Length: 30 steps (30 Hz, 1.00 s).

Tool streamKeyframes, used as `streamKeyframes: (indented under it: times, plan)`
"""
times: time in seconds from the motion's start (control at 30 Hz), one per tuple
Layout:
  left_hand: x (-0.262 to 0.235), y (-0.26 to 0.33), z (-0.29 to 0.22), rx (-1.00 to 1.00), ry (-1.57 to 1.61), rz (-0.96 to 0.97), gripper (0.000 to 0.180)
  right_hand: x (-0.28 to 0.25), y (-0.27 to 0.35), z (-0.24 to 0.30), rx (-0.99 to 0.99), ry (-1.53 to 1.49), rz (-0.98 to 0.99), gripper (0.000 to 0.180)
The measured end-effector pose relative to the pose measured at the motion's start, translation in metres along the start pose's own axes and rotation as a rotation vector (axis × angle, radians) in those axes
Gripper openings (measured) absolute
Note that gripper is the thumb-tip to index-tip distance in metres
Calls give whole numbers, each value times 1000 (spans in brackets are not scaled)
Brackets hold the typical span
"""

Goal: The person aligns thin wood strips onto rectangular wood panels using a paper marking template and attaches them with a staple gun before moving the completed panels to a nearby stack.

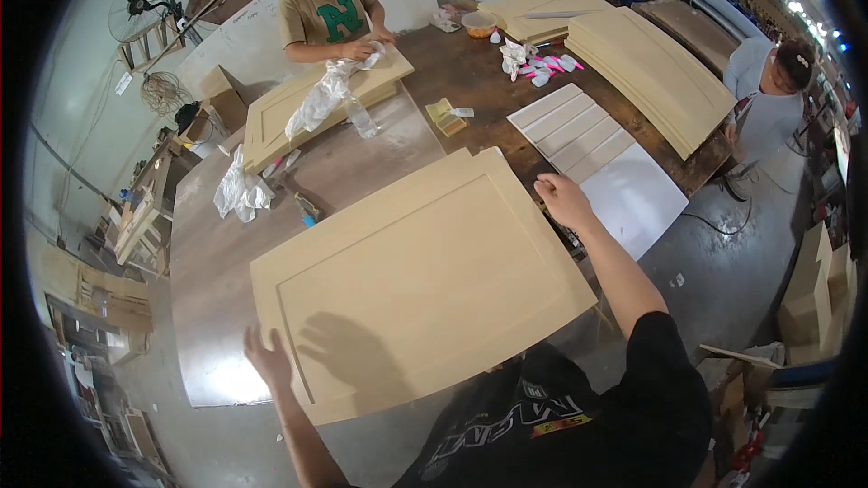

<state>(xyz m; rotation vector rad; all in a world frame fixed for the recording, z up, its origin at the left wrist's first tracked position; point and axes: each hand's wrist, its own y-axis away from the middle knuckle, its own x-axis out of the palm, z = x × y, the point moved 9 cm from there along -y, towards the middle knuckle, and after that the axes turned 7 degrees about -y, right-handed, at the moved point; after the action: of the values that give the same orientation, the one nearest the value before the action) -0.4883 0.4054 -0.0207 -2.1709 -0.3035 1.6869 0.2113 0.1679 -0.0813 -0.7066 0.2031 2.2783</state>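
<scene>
Beige panel (434,285): lies between the hands, recessed border already in place; forming looks done to me.
Left hand (268,360): fingers spread, released, by the panel's near-left edge.
Right hand (565,202): fingers curled near its far-right edge; can't tell if it's gripping.
Panel stack (646,72): beyond the right hand; done or pending, unclear.
Co-worker (330,14): ahead of the left hand, white cloth (316,104) on another panel (271,133).
Work left: can't tell from here.
</scene>
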Motion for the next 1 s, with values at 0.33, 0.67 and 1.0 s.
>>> streamKeyframes:
  times: [0.33,0.67,1.0]
  plan:
    - [35,171,-317,566,212,484,65,81,-65,-55,-25,163,104,43]
    - [22,174,-316,550,180,364,67,119,-108,-79,-187,318,304,48]
    - [17,185,-312,591,305,358,61,35,-108,-78,45,287,-184,45]
